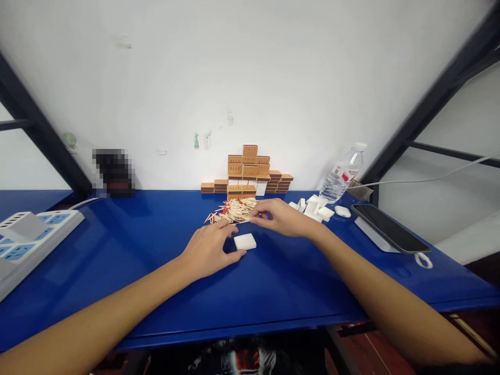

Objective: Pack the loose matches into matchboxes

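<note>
Just nearer than the match pile [234,210], the white tray [246,241] is loosely framed by the spread left hand [210,246], seemingly for steadying, while whether a match is pinched by the right hand [278,216] cannot be told.

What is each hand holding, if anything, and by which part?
Cannot be told: the left hand is beside the white box, thumb at its near edge; the right hand is at the matches.

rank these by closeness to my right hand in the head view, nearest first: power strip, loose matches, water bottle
From the right hand:
1. Loose matches, at its fingertips.
2. Water bottle, right, near the wall.
3. Power strip, far left.
</note>
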### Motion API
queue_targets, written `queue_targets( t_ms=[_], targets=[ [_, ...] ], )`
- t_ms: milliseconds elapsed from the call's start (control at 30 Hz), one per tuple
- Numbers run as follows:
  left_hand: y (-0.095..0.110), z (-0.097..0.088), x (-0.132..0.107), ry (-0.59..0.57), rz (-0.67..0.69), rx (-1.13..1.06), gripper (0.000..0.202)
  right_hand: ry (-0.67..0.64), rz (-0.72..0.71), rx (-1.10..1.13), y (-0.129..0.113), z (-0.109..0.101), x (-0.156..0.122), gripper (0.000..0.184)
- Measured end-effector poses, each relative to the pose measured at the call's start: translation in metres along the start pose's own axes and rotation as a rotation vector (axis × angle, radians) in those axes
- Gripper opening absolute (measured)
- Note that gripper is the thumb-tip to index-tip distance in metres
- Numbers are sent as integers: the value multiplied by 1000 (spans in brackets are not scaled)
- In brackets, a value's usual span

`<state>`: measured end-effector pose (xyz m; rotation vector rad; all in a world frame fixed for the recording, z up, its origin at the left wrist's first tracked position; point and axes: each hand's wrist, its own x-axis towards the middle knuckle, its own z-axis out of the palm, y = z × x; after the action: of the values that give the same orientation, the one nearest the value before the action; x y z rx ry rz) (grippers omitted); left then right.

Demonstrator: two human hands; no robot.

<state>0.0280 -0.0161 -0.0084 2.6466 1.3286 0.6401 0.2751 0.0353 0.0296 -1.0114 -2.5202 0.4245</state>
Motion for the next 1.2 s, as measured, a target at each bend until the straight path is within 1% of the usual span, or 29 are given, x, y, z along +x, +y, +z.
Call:
queue_targets(
  t_ms=[133, 267, 500, 633, 733, 833, 1067, 1200],
  targets=[
    [-2, -1, 2, -39, -15, 23, 34, -134, -26, 103, -7, -4, -7, 16],
    [-4, 0, 2, -25, -15, 1, 30, -210, -43, 93, -18, -2, -8, 15],
    [-4, 2, 2, -5, -3, -25, 29, -221, -3, 19, -30, 2, -10, 12],
    [-4, 0, 3, -22, 7, -18, 29, -225, -3, 22, -28, 2, -10, 11],
    [-3, -3, 3, -47, 27, -9, 27, -235, 19, 5, -27, 2, -9, 9],
    [-3, -4, 4, -47, 45, -9, 24, -247, 45, -3, -28, 3, -8, 8],
    [-3, -4, 3, -44, 66, 4, 23, -257, 57, 92, -29, 4, -6, 9],
    [-3, -4, 3, -34, 75, 0, 22, -237, 54, 98, -29, 4, -6, 7]
  ],
)
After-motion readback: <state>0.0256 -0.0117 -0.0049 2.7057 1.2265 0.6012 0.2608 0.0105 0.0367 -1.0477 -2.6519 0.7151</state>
